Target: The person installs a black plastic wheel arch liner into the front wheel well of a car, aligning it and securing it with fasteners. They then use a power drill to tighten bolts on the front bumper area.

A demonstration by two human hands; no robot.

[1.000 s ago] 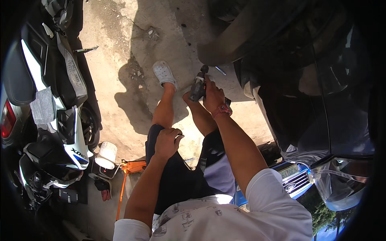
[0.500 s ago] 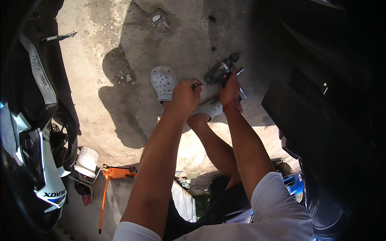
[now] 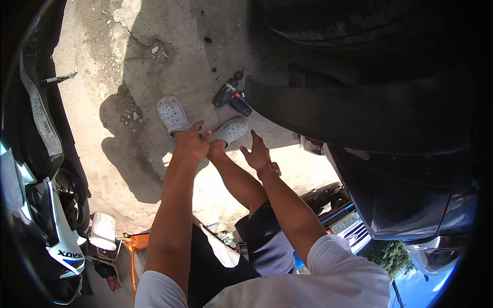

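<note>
A black and grey cordless drill (image 3: 233, 96) lies on the concrete just beyond my right clog (image 3: 233, 129). Between it and me, my right hand (image 3: 258, 155) is empty, fingers spread and thumb apart, below the dark car fender's edge. A red band circles that wrist. My left hand (image 3: 194, 146) hovers by the ankle above my left clog (image 3: 173, 114), its forefinger and thumb parted. Nothing shows between those fingers, though its palm is turned out of sight.
Close on the right is a dark car fender (image 3: 359, 120), with a tyre (image 3: 354, 25) in shadow beyond it. A white and black motorcycle (image 3: 59, 226) stands at the left. Behind me are a white container (image 3: 102, 231) and an orange floor jack (image 3: 136, 241). Small dark pieces (image 3: 207, 39) dot the concrete.
My right hand has let go of the drill, which now rests on the ground, and has drawn back toward me. The small dark piece in my left fingers no longer shows. The view has swung right.
</note>
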